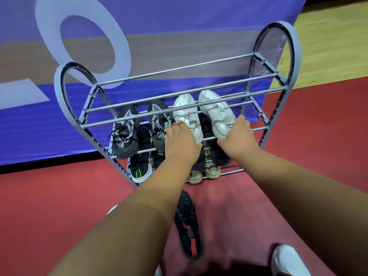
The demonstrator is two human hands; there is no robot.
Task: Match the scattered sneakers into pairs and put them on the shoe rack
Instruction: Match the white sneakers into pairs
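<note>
A grey shoe rack (pixel 175 71) with heart-shaped ends stands on the red floor. On its middle tier lie two black-and-grey sneakers (pixel 124 132) at the left and two white sneakers at the right. My left hand (pixel 180 142) holds the heel of the left white sneaker (pixel 186 114). My right hand (pixel 237 136) holds the heel of the right white sneaker (pixel 216 112). The bottom tier carries a black sneaker with green marks (pixel 139 160) and beige sneakers (pixel 203 172), partly hidden by my arms.
A black sneaker with red marks (pixel 188 226) lies on the red floor in front of the rack. A white shoe (pixel 288 261) shows at the bottom right. A blue banner (pixel 179 26) hangs behind the rack, with wooden floor at the far right.
</note>
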